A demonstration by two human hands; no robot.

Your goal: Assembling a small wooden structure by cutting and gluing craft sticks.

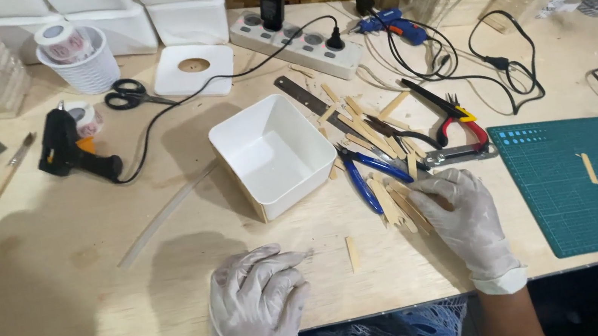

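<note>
Both my hands wear pale gloves. My left hand [258,302] rests flat on the wooden table [64,295] near the front edge, fingers apart, holding nothing. My right hand [464,216] reaches into a loose pile of flat wooden sticks [379,143], its fingertips closing on a stick at the pile's near end. Blue-handled pliers [364,175] lie right beside those fingers. A single short stick [353,252] lies between my hands. An open white square box [272,154] stands just beyond my left hand.
A green cutting mat [582,179] with one stick lies at the right. Red-handled pliers [460,121], a metal ruler [306,99], a power strip [299,42], blue and black glue guns, scissors [130,96], a tape cup [76,58] and cables fill the far side.
</note>
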